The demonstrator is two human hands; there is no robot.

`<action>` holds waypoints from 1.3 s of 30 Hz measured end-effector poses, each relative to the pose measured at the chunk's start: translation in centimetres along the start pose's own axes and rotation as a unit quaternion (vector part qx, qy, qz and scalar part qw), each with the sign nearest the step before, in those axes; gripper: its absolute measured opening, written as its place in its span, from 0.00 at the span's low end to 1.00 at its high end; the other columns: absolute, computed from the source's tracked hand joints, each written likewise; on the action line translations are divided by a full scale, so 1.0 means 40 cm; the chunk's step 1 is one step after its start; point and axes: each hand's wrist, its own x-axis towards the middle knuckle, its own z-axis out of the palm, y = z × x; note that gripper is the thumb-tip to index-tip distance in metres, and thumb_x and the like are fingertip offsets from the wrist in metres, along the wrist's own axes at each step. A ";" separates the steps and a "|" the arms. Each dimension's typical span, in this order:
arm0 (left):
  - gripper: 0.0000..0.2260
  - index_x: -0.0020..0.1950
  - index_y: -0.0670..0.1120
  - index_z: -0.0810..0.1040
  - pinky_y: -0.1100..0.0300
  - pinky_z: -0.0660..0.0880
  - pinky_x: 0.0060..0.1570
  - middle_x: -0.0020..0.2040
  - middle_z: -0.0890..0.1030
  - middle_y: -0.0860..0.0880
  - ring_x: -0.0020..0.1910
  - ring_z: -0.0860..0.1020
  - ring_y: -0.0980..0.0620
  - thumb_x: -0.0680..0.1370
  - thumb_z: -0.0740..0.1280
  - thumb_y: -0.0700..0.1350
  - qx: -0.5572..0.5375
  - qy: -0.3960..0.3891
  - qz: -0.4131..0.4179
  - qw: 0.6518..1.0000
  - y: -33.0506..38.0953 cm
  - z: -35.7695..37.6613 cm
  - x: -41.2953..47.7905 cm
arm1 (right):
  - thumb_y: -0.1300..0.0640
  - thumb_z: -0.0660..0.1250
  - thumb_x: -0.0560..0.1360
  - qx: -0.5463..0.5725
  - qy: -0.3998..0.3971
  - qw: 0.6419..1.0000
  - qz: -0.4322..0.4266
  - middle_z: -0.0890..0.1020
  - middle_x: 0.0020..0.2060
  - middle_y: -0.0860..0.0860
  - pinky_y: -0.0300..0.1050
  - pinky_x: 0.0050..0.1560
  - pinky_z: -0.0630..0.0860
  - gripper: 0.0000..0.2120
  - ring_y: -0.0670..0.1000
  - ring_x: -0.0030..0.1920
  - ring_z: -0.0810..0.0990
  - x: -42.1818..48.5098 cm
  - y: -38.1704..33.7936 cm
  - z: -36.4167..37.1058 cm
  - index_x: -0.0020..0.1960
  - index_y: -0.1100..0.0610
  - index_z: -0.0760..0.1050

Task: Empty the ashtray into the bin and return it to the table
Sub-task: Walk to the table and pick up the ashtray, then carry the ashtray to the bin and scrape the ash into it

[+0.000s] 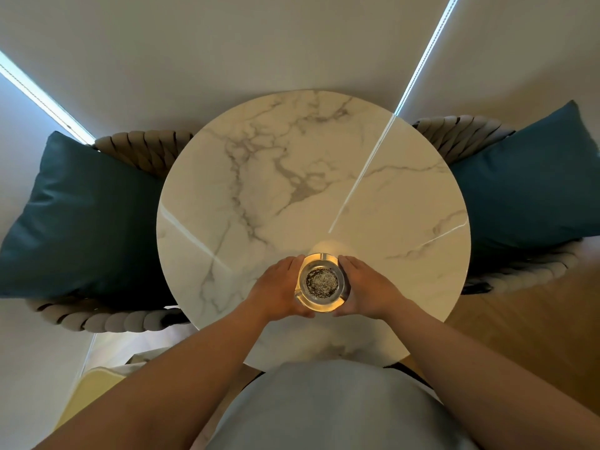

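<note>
A round clear glass ashtray [322,282] with dark grey ash in its bowl sits near the front edge of a round white marble table [292,177]. My left hand [280,291] cups its left side and my right hand [365,289] cups its right side, fingers wrapped around the rim. Whether the ashtray rests on the tabletop or is just lifted off it I cannot tell. No bin is in view.
Two woven rope armchairs flank the table, each with a teal cushion: one on the left [81,219], one on the right [532,180]. Wooden floor [532,323] shows at the lower right. Pale window blinds hang behind the table.
</note>
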 end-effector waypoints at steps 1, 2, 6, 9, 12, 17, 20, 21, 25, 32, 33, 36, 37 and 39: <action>0.48 0.70 0.51 0.63 0.49 0.73 0.58 0.65 0.74 0.51 0.62 0.72 0.49 0.56 0.80 0.62 0.003 -0.003 0.002 1.000 0.001 0.000 -0.004 | 0.38 0.81 0.57 0.001 0.003 1.000 0.002 0.70 0.68 0.50 0.52 0.62 0.74 0.53 0.51 0.68 0.69 -0.005 -0.001 0.004 0.73 0.55 0.61; 0.48 0.70 0.51 0.63 0.49 0.73 0.58 0.65 0.74 0.51 0.62 0.72 0.49 0.56 0.80 0.62 0.006 -0.005 0.003 1.000 0.004 0.001 -0.008 | 0.38 0.81 0.57 0.002 0.006 1.000 0.002 0.70 0.69 0.50 0.52 0.62 0.74 0.53 0.51 0.68 0.69 -0.013 -0.002 0.007 0.73 0.55 0.61; 0.49 0.71 0.52 0.62 0.50 0.73 0.59 0.66 0.73 0.51 0.62 0.72 0.50 0.56 0.80 0.62 0.014 -0.010 0.003 1.000 0.023 0.011 -0.028 | 0.37 0.81 0.57 0.004 0.018 1.000 0.000 0.70 0.69 0.49 0.51 0.62 0.74 0.54 0.51 0.68 0.69 -0.046 0.001 0.019 0.74 0.55 0.60; 0.48 0.71 0.52 0.63 0.50 0.73 0.60 0.65 0.73 0.51 0.62 0.72 0.50 0.56 0.80 0.62 0.016 -0.004 0.000 1.000 0.045 0.023 -0.046 | 0.38 0.81 0.57 0.007 0.021 1.000 -0.007 0.71 0.69 0.50 0.52 0.62 0.74 0.54 0.52 0.67 0.70 -0.070 0.007 0.021 0.74 0.55 0.61; 0.48 0.71 0.50 0.63 0.49 0.72 0.60 0.66 0.73 0.50 0.62 0.72 0.49 0.57 0.80 0.62 0.015 0.003 -0.002 1.000 0.075 0.049 -0.073 | 0.39 0.82 0.57 0.009 0.018 1.000 -0.020 0.71 0.68 0.50 0.51 0.62 0.74 0.53 0.52 0.66 0.70 -0.106 0.024 0.028 0.73 0.56 0.62; 0.47 0.71 0.49 0.64 0.50 0.73 0.59 0.64 0.74 0.49 0.60 0.73 0.49 0.58 0.78 0.65 -0.001 0.021 -0.002 1.000 0.146 0.109 -0.131 | 0.37 0.81 0.57 -0.007 0.005 0.999 -0.040 0.71 0.67 0.50 0.53 0.61 0.74 0.52 0.52 0.65 0.71 -0.185 0.059 0.037 0.72 0.55 0.62; 0.48 0.72 0.49 0.63 0.52 0.73 0.60 0.65 0.74 0.49 0.61 0.73 0.49 0.58 0.79 0.64 -0.005 0.032 -0.008 0.999 0.185 0.149 -0.168 | 0.37 0.81 0.57 -0.015 -0.007 0.999 -0.050 0.71 0.69 0.51 0.54 0.62 0.74 0.54 0.53 0.67 0.70 -0.231 0.080 0.045 0.74 0.55 0.61; 0.49 0.72 0.49 0.63 0.52 0.73 0.61 0.66 0.74 0.49 0.62 0.73 0.49 0.58 0.79 0.63 -0.005 0.033 -0.012 0.999 0.196 0.162 -0.179 | 0.37 0.81 0.57 -0.018 -0.011 0.998 -0.053 0.70 0.69 0.51 0.54 0.62 0.74 0.54 0.53 0.67 0.70 -0.246 0.087 0.049 0.74 0.55 0.60; 0.49 0.72 0.49 0.63 0.51 0.73 0.61 0.66 0.74 0.49 0.63 0.73 0.49 0.58 0.79 0.64 -0.015 0.050 -0.034 0.998 0.237 0.213 -0.229 | 0.37 0.81 0.58 -0.032 -0.016 0.997 -0.072 0.71 0.68 0.51 0.54 0.61 0.75 0.52 0.53 0.66 0.71 -0.297 0.102 0.062 0.73 0.55 0.61; 0.48 0.70 0.50 0.62 0.51 0.71 0.62 0.65 0.73 0.48 0.62 0.72 0.48 0.57 0.80 0.63 -0.035 0.076 -0.085 0.993 0.281 0.295 -0.339 | 0.39 0.81 0.57 -0.053 -0.051 0.991 -0.115 0.71 0.68 0.51 0.52 0.61 0.75 0.53 0.53 0.66 0.71 -0.364 0.100 0.095 0.73 0.55 0.60; 0.48 0.70 0.50 0.62 0.51 0.71 0.63 0.65 0.73 0.48 0.62 0.72 0.48 0.57 0.80 0.62 -0.038 0.081 -0.091 0.992 0.284 0.304 -0.354 | 0.39 0.81 0.57 -0.059 -0.057 0.989 -0.122 0.71 0.68 0.51 0.51 0.61 0.75 0.53 0.54 0.66 0.71 -0.368 0.097 0.099 0.73 0.55 0.60; 0.49 0.71 0.49 0.62 0.53 0.70 0.63 0.65 0.73 0.49 0.62 0.72 0.49 0.57 0.80 0.63 -0.044 0.101 -0.115 0.987 0.288 0.323 -0.403 | 0.40 0.82 0.57 -0.075 -0.073 0.984 -0.146 0.71 0.69 0.52 0.50 0.63 0.73 0.53 0.54 0.67 0.70 -0.376 0.074 0.114 0.74 0.55 0.60; 0.49 0.71 0.49 0.62 0.53 0.70 0.63 0.65 0.73 0.49 0.63 0.72 0.49 0.57 0.80 0.63 -0.045 0.109 -0.126 0.985 0.288 0.326 -0.418 | 0.39 0.81 0.57 -0.080 -0.077 0.982 -0.154 0.71 0.69 0.52 0.49 0.63 0.72 0.54 0.54 0.68 0.70 -0.375 0.064 0.118 0.74 0.55 0.60; 0.49 0.72 0.49 0.62 0.52 0.69 0.65 0.66 0.73 0.48 0.64 0.72 0.49 0.57 0.80 0.63 -0.050 0.125 -0.151 0.979 0.284 0.329 -0.452 | 0.39 0.81 0.57 -0.091 -0.086 0.977 -0.172 0.70 0.70 0.51 0.49 0.64 0.72 0.55 0.53 0.68 0.70 -0.370 0.035 0.126 0.74 0.55 0.59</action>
